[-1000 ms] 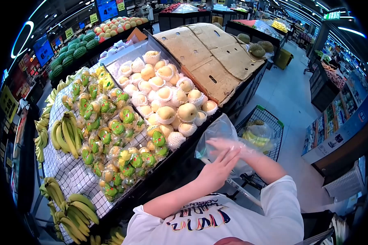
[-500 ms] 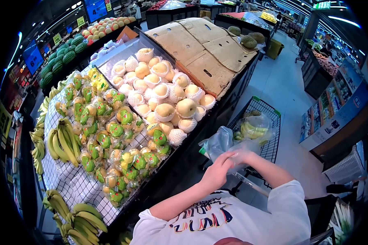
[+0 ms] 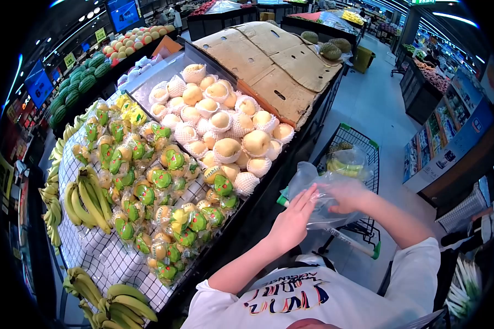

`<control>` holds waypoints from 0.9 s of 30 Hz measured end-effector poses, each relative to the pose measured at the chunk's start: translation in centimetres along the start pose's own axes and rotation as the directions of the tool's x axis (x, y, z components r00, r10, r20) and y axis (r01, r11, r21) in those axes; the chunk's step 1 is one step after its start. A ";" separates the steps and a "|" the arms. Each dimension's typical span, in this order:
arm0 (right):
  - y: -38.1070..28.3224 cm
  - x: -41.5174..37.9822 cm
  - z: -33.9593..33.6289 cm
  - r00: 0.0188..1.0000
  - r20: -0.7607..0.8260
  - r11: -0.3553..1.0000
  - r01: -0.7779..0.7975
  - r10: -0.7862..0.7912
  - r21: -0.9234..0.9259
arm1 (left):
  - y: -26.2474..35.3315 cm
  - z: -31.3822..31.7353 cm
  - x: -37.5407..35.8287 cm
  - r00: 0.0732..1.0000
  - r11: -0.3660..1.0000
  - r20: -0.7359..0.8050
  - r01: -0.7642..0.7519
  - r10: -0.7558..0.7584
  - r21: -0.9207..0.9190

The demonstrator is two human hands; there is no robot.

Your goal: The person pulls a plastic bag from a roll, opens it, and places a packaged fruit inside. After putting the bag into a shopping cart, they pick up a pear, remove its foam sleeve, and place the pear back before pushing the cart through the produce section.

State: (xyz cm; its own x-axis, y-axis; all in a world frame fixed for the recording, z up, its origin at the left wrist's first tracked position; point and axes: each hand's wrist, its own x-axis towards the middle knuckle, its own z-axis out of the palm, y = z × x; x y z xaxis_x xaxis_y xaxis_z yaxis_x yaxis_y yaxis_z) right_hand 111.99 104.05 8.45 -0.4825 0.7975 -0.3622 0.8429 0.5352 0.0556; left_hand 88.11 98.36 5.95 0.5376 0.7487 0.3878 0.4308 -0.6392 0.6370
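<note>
A clear plastic bag [image 3: 318,211] spreads between my hands above the shopping cart handle [image 3: 348,241]. My left hand [image 3: 295,216] grips the bag's left side, its fingers long and close together. On the other side, my right hand [image 3: 346,196] holds the bag; its fingers are partly covered by the film and slightly blurred. Beyond them, the shopping cart [image 3: 368,159] carries a clear bag of bananas [image 3: 346,167] and a spiky fruit that looks like a pineapple [image 3: 341,147]. To the left lie pale round pears [image 3: 226,149] in white foam nets.
Left of me, the display stand holds plastic-wrapped fruits [image 3: 162,178] with green labels and banana bunches [image 3: 88,200]. Brown cardboard [image 3: 269,71] covers its far part, with durians [image 3: 330,50] at the corner. A boxed-goods shelf [image 3: 444,131] borders the aisle floor [image 3: 362,104] at right.
My hands have moved apart, stretching the plastic bag between them. The right hand has shifted right, uncovering more of the cart handle. The view has shifted slightly.
</note>
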 end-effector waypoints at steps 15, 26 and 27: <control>4.6 3.3 10.0 0.956 -0.263 0.990 0.115 -0.133 -0.082 | -0.7 4.7 4.7 0.969 0.951 -0.024 0.247 -0.247 0.187; 6.8 -2.1 18.8 0.560 -0.784 0.692 0.454 0.269 0.562 | -5.8 9.7 7.5 0.826 0.815 -0.155 0.473 -0.543 -0.334; 7.4 -1.9 20.2 0.609 -0.731 0.671 0.405 0.308 0.621 | -6.3 9.3 7.4 0.815 0.813 -0.151 0.505 -0.560 -0.291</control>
State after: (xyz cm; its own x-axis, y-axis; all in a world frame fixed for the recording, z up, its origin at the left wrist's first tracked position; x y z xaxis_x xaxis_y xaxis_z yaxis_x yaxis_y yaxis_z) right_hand 123.94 100.88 -9.27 -0.2079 0.8541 0.4768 0.5177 0.5096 -0.6872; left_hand 96.13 106.30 -1.44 0.0874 0.9944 0.0597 0.4108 -0.0906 0.9072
